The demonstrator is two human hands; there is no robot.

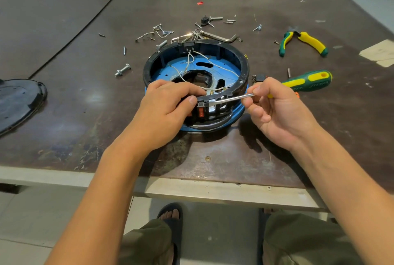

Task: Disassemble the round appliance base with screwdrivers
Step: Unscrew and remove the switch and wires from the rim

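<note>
We see the round appliance base point(243, 60) on the table point(85, 94), near its front edge. Our left hand point(168, 102) grips the base's near rim beside the red switch point(201, 112), whose marking is too small to read. Our right hand point(275, 107) pinches the screwdriver point(230, 98) by its shaft, tip against the switch panel.

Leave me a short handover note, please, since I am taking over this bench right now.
Left hand: grips the near rim of the round base, thumb beside the red switch.
Right hand: pinches a screwdriver shaft, flat tip against the switch housing.
Green-and-yellow handle behind that hand; whether it is the same tool is unclear. Pliers far right, black cover off at left, loose screws behind the base.
Done: cover off, many screws out.
Left: switch and white wires still fitted; rim screws remain.
</note>
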